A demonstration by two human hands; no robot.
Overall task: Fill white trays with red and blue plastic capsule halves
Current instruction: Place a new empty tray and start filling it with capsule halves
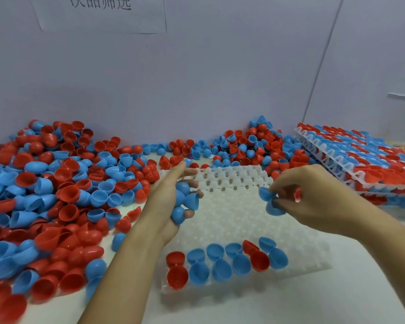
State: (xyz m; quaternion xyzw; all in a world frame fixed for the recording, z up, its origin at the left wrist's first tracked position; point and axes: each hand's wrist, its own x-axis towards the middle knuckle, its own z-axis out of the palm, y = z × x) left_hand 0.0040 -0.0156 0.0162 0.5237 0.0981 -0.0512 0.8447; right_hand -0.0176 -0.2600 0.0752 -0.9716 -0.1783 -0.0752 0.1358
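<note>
On counter (pixel 255 307), centre: white tray (pixel 234 211), near row filled with red and blue capsule halves (pixel 222 263), rest of pockets bare. Left hand (pixel 166 202) over tray's left edge, grip curled round cluster of blue halves (pixel 185 199). Right hand (pixel 313 195) over tray's right side, grip pinching two blue halves (pixel 270 201). Loose pile (pixel 56 195) left and far. Filled trays (pixel 365 160) stacked at right.
</note>
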